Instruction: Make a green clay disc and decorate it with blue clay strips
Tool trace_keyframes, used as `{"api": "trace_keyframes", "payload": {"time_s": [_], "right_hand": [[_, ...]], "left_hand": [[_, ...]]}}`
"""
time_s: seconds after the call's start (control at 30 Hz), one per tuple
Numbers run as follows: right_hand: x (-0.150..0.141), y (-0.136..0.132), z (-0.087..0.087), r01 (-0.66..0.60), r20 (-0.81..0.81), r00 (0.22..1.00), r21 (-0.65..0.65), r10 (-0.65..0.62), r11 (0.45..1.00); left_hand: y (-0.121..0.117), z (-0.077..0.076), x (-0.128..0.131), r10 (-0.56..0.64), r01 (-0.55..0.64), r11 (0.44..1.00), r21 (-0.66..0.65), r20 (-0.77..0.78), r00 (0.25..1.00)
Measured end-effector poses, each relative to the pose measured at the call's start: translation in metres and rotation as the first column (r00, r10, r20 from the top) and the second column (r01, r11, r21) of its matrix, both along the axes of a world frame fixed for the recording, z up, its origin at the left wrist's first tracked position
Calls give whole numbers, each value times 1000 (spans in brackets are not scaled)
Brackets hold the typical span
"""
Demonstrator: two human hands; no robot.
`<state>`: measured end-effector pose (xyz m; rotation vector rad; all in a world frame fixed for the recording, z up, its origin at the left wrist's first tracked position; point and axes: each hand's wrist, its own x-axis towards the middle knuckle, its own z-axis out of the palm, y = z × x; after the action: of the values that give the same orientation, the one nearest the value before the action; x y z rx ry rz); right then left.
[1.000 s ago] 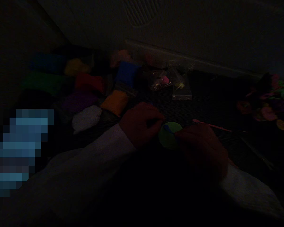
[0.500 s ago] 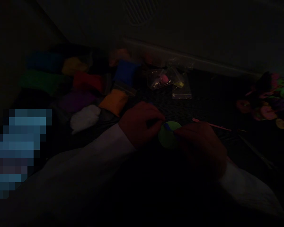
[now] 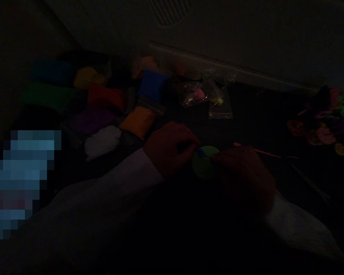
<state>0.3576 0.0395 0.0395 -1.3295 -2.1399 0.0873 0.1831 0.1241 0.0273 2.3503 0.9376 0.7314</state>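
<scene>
In dim light, a round green disc [image 3: 206, 172] lies on the dark table between my hands. A small piece of blue clay [image 3: 201, 152] spans the gap above it, thinning toward the right. My left hand [image 3: 172, 149] pinches its left end with thumb and forefinger. On the other side, my right hand [image 3: 245, 177] has its fingertips closed at the thin right end, over the disc's right edge. A pink modelling tool [image 3: 268, 154] lies just behind my right hand.
Bags of coloured clay crowd the left, including orange [image 3: 139, 121], white [image 3: 103, 142], red [image 3: 106, 97] and blue [image 3: 153, 86]. Clear zip bags [image 3: 220, 109] lie at the back. Colourful small pieces [image 3: 323, 126] heap at the right, near a thin tool [image 3: 309, 181].
The blue clay has shifted slightly left toward my left fingertips and looks thinner on its right side. Both hands stay almost in place.
</scene>
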Motion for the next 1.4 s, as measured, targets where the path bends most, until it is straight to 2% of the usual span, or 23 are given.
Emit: {"api": "trace_keyframes", "payload": {"time_s": [0.17,0.4,0.6,0.9,1.4], "right_hand": [[-1,0,0,-40,-3,999,0,40,999],[-1,-1,0,-27,-26,999,14,28,1000],[-1,-1,2,-57,17,998,4,57,998],[-3,-3,5,33,62,998,12,-34,999],[-7,1,2,95,93,990,74,-101,993]], "left_hand": [[0,0,0,-3,3,1000,10,13,1000],[0,1,0,8,-8,1000,-12,3,1000],[-1,2,0,-2,2,1000,-13,2,1000],[0,0,0,8,-8,999,-32,9,1000],[1,0,0,14,-14,999,-42,5,1000]]}}
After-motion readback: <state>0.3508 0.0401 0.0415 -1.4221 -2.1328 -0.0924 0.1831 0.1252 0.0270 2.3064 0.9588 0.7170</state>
